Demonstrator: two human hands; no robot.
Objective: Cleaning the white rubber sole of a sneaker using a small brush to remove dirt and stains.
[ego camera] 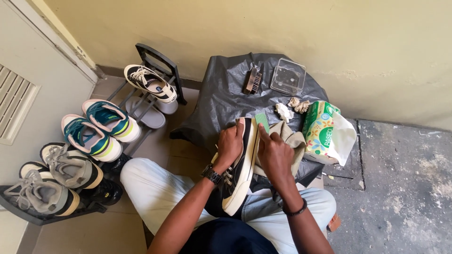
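At the centre of the frame, between our hands, a black sneaker (239, 174) stands on edge: our left hand (229, 145) grips its upper, our right hand (274, 155) presses a green sponge (262, 122) against its cream sole.

The left hand (229, 143) gripped a black sneaker (240, 169) with a cream sole, tilted on its side over the person's lap. The right hand (274, 155) pressed against the sole, beside a beige cloth (294, 138) and a small green piece (262, 121). Beyond the sneaker, a grey plastic sheet (221, 94) carried a brush (253, 80), a clear box (288, 76), crumpled wads (292, 107) and a tissue pack (322, 127). Left of the sneaker stood a shoe rack (155, 61) holding several pairs.
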